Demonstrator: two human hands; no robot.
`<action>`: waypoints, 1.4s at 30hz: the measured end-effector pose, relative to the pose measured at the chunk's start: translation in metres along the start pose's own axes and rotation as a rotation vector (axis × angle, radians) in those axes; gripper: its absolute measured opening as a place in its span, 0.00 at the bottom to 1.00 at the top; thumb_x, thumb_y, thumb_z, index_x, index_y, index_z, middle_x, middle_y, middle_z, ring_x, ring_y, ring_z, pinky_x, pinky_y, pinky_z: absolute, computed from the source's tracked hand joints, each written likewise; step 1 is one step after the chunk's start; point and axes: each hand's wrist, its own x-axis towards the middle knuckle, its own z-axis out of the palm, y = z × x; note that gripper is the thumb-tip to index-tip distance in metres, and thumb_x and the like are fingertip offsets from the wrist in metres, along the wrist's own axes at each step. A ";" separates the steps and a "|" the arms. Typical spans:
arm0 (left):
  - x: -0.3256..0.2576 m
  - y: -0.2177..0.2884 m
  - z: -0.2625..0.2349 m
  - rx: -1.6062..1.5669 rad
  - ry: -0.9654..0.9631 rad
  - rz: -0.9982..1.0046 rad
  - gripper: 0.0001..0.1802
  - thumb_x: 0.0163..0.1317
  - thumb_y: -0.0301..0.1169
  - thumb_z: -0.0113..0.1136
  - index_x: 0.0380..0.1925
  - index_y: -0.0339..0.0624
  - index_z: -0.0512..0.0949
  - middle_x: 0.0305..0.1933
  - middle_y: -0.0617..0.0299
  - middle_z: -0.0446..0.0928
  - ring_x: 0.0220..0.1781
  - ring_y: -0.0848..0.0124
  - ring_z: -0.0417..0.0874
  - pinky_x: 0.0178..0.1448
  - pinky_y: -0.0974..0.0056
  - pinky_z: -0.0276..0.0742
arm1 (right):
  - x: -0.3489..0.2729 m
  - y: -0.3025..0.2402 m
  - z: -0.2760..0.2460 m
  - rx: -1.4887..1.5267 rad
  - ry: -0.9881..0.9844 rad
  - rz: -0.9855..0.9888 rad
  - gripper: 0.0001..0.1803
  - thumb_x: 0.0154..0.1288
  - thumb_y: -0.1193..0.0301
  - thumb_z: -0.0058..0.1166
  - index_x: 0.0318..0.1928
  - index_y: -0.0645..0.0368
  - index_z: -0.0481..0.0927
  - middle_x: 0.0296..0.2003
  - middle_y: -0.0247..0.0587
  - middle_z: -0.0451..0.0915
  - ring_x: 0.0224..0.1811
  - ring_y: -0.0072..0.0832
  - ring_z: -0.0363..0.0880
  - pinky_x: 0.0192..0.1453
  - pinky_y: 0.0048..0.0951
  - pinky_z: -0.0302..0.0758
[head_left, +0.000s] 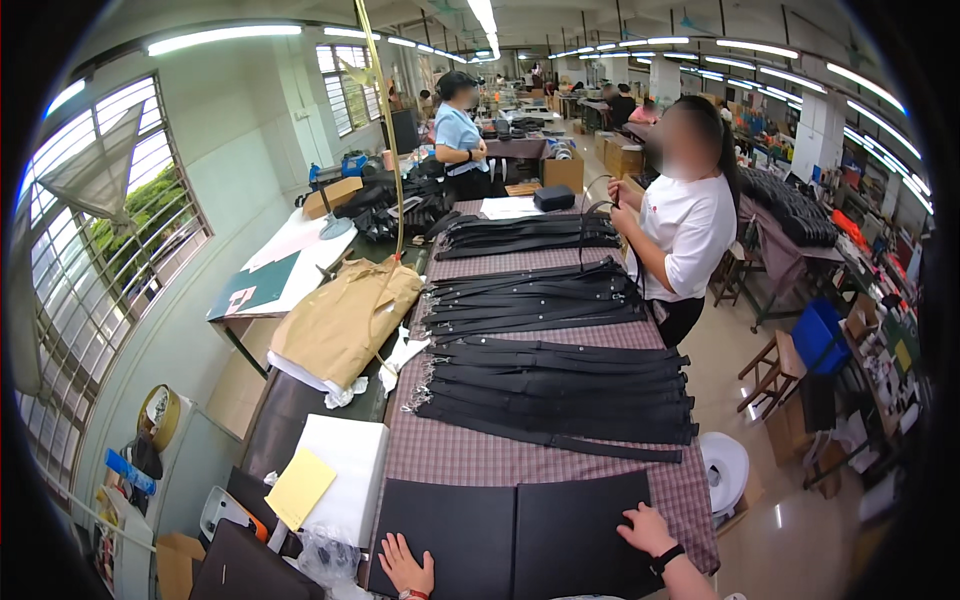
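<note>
Two flat black panels lie side by side at the near end of the table, a left panel and a right panel, with a thin seam between them. My left hand rests flat on the lower part of the left panel, fingers spread. Over the right edge of the other panel lies my right hand, its fingers apart and slightly bent, a black band on the wrist. Neither hand grips anything. Just beyond the panels, a row of black straps with metal clasps at their left ends is spread across the checked cloth.
More black strap bundles lie farther up the table. A person in white stands at its right side, holding a strap. To the left are a white stack with a yellow paper and brown wrapping paper. A white bin stands at right.
</note>
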 end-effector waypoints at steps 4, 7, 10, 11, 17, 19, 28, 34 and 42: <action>0.000 0.005 -0.003 -0.025 -0.007 -0.011 0.44 0.58 0.47 0.59 0.71 0.37 0.60 0.79 0.49 0.51 0.82 0.54 0.46 0.81 0.46 0.39 | 0.065 0.039 -0.011 0.144 0.399 -0.159 0.17 0.57 0.65 0.62 0.45 0.60 0.83 0.49 0.51 0.80 0.55 0.49 0.76 0.60 0.45 0.75; -0.001 0.007 -0.005 -0.024 -0.004 -0.039 0.44 0.57 0.46 0.59 0.71 0.37 0.61 0.79 0.49 0.52 0.81 0.53 0.47 0.81 0.46 0.40 | 0.110 0.059 -0.020 0.076 0.491 -0.098 0.19 0.56 0.67 0.63 0.48 0.61 0.80 0.49 0.50 0.79 0.54 0.49 0.76 0.60 0.46 0.74; 0.001 0.007 -0.002 -0.026 0.063 0.006 0.43 0.56 0.46 0.60 0.70 0.37 0.62 0.78 0.49 0.55 0.80 0.52 0.51 0.80 0.45 0.43 | 0.133 0.075 -0.014 0.000 0.393 0.029 0.22 0.55 0.63 0.67 0.49 0.57 0.81 0.49 0.46 0.78 0.56 0.46 0.75 0.60 0.47 0.74; 0.000 0.007 0.001 -0.030 0.075 0.013 0.43 0.56 0.46 0.60 0.69 0.38 0.63 0.78 0.49 0.55 0.80 0.52 0.51 0.80 0.45 0.43 | 0.136 0.077 -0.012 -0.023 0.411 0.049 0.23 0.54 0.61 0.68 0.49 0.56 0.81 0.49 0.44 0.78 0.57 0.45 0.75 0.60 0.48 0.74; 0.002 -0.001 0.009 -0.024 0.106 0.016 0.43 0.55 0.47 0.61 0.69 0.39 0.64 0.77 0.50 0.56 0.79 0.52 0.53 0.80 0.45 0.45 | 0.149 0.076 -0.016 -0.161 0.356 0.146 0.29 0.46 0.54 0.75 0.48 0.53 0.83 0.48 0.39 0.77 0.57 0.41 0.74 0.59 0.47 0.73; 0.001 -0.006 0.011 -0.013 0.108 0.013 0.43 0.55 0.47 0.61 0.69 0.40 0.64 0.77 0.50 0.56 0.79 0.53 0.53 0.80 0.45 0.45 | 0.154 0.067 -0.020 -0.235 0.336 0.171 0.30 0.41 0.54 0.78 0.45 0.53 0.85 0.48 0.39 0.77 0.56 0.40 0.74 0.59 0.45 0.73; 0.001 0.004 0.004 -0.019 0.080 -0.002 0.43 0.56 0.48 0.60 0.69 0.40 0.64 0.77 0.51 0.56 0.80 0.54 0.52 0.80 0.45 0.44 | 0.144 0.070 -0.014 -0.248 0.533 -0.146 0.09 0.60 0.69 0.62 0.39 0.55 0.76 0.33 0.45 0.81 0.34 0.48 0.83 0.39 0.46 0.80; 0.007 0.001 0.035 -0.085 0.132 -0.217 0.42 0.54 0.41 0.61 0.69 0.39 0.63 0.78 0.50 0.55 0.80 0.53 0.51 0.80 0.43 0.42 | 0.051 0.014 -0.038 -0.031 0.323 -0.440 0.09 0.66 0.63 0.57 0.42 0.52 0.80 0.32 0.45 0.84 0.35 0.46 0.84 0.38 0.46 0.79; 0.022 0.186 0.044 -1.784 -0.823 -0.924 0.26 0.71 0.50 0.55 0.56 0.41 0.71 0.55 0.48 0.77 0.58 0.52 0.79 0.62 0.40 0.75 | -0.052 -0.059 -0.038 0.500 -0.195 -0.818 0.17 0.63 0.59 0.65 0.46 0.57 0.86 0.36 0.43 0.87 0.33 0.35 0.87 0.38 0.27 0.81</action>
